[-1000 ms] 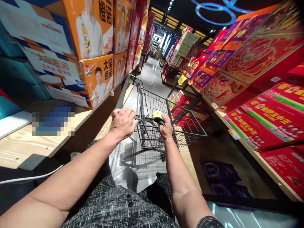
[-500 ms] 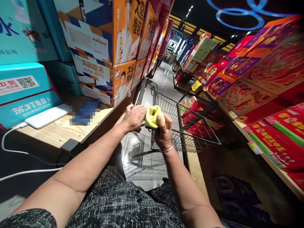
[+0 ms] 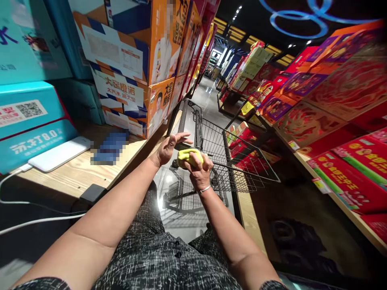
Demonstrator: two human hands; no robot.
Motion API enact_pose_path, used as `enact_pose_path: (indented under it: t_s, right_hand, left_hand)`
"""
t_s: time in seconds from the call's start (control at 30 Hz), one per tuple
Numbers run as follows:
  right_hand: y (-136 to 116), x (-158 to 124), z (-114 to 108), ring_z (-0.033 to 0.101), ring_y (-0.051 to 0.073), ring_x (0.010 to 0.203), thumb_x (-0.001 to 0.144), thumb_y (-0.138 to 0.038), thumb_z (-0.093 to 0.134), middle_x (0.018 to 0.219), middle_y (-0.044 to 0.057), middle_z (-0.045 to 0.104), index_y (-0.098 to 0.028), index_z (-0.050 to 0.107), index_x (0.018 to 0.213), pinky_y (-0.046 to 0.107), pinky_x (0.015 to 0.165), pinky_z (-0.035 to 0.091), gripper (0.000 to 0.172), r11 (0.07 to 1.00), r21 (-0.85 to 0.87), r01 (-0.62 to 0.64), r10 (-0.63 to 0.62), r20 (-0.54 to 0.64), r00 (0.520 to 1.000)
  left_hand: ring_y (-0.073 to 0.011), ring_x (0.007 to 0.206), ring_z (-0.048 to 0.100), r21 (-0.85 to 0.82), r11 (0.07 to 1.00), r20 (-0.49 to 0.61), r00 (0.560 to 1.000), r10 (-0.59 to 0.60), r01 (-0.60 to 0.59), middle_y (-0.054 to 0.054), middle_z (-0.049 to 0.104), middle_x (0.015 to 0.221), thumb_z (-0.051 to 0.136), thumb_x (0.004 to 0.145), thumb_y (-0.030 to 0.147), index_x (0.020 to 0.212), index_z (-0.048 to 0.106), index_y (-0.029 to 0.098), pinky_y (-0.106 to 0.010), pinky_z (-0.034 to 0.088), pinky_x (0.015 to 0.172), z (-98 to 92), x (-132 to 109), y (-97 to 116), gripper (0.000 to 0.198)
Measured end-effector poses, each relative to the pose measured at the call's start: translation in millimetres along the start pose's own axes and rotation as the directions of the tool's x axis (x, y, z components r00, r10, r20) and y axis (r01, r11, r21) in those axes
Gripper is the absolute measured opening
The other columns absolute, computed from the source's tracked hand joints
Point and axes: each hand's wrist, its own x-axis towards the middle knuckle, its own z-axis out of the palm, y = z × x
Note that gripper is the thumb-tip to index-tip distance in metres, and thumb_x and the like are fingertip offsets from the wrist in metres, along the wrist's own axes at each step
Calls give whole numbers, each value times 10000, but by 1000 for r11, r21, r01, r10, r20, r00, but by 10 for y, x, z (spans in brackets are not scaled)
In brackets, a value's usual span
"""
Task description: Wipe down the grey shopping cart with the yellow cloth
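Observation:
My right hand [image 3: 200,173] grips a bunched yellow cloth [image 3: 185,157], its fingers pressed over the top. The cloth lies above the handle end of a dark wire shopping cart [image 3: 211,133]; whether it touches the handle I cannot tell. To the left, my left hand [image 3: 169,149] is held up with its fingers stretched out and nothing in it. A small gap shows between that hand and the cloth.
On the left, a wooden shelf [image 3: 121,173] bears teal cartons [image 3: 36,141], orange drink cartons [image 3: 121,96], a white power bank [image 3: 60,154] with a cable and a blurred blue item [image 3: 110,148]. Red gift boxes [image 3: 347,173] line the right shelf. A tiled aisle [image 3: 208,90] runs ahead.
My left hand has come away from the cloth and spread its fingers. My right hand has shifted left and a little down, and the cloth is now squashed flatter under its fingers.

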Motion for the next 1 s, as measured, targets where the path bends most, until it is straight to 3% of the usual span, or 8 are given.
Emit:
enact_pose_path:
  t_s: [0.17, 0.27, 0.4, 0.5, 0.6, 0.77, 0.9, 1.0]
  right_hand:
    - [237, -433, -67, 405, 269, 1321, 869, -110, 659, 1339, 11, 587, -349, 745, 1017, 442, 1019, 425, 294, 996, -46, -73, 74, 11, 997]
    - [207, -452, -120, 454, 249, 1261, 868, -87, 636, 1324, 31, 585, -327, 733, 1049, 423, 1004, 450, 316, 988, -41, -151, 151, -18, 988]
    - [-11, 7, -160, 438, 243, 1291, 856, -54, 596, 1339, 39, 551, -381, 704, 1157, 452, 1064, 445, 458, 986, 55, -159, 163, -77, 984]
    - [-181, 427, -119, 400, 266, 1344, 851, -75, 610, 1371, 25, 544, -433, 679, 1214, 499, 1093, 417, 515, 988, 87, -126, 129, -40, 991]
    - [-191, 559, -53, 388, 270, 1360, 867, -99, 616, 1352, 12, 573, -446, 681, 1199, 520, 1096, 394, 485, 991, 88, -105, 108, -30, 994]
    - [218, 115, 0, 402, 242, 1346, 884, -118, 583, 1285, 22, 591, -344, 717, 1034, 490, 1049, 474, 302, 990, 83, -115, 122, -90, 988]
    - [521, -295, -5, 502, 234, 1215, 889, -128, 546, 1260, 40, 590, -276, 708, 991, 464, 968, 525, 242, 973, 120, -196, 202, -43, 978]
    - [580, -403, -48, 531, 241, 1158, 848, -98, 534, 1249, 53, 599, -263, 728, 995, 471, 964, 506, 294, 942, 201, -269, 272, 16, 962]
  left_hand:
    - [-314, 1190, 637, -49, 999, 53, 999, -5, 8, -137, 718, 1183, 179, 900, 846, 1334, 614, 182, -492, 439, 1079, -102, 63, -147, 904]
    - [-325, 1260, 594, -98, 995, 75, 997, 11, -4, -150, 700, 1232, 164, 891, 855, 1372, 581, 177, -508, 397, 1119, -131, 103, -193, 930]
    - [-329, 1388, 480, -134, 991, 90, 995, 35, -23, -162, 608, 1395, 160, 871, 874, 1488, 457, 194, -519, 325, 1171, -125, 119, -138, 965]
    - [-337, 1417, 443, -131, 991, 83, 996, 27, -16, -181, 469, 1529, 180, 860, 886, 1543, 367, 195, -512, 333, 1167, -106, 111, -48, 990]
    - [-347, 1433, 417, -40, 999, 49, 998, 33, -31, -190, 395, 1577, 188, 855, 891, 1550, 356, 181, -505, 327, 1171, -102, 115, 26, 1008]
    - [-338, 1354, 508, 225, 973, 65, 997, 40, -53, -161, 553, 1460, 132, 872, 870, 1470, 489, 196, -506, 357, 1139, -138, 150, 72, 970]
    - [-325, 1310, 538, 425, 904, 60, 998, 21, -45, -129, 642, 1359, 73, 930, 800, 1405, 554, 208, -526, 323, 1138, -160, 174, 64, 899]
    - [-292, 1302, 533, 542, 839, 53, 998, 26, -51, -105, 625, 1386, 210, 1007, 677, 1411, 534, 220, -501, 312, 1136, -145, 191, 22, 691]
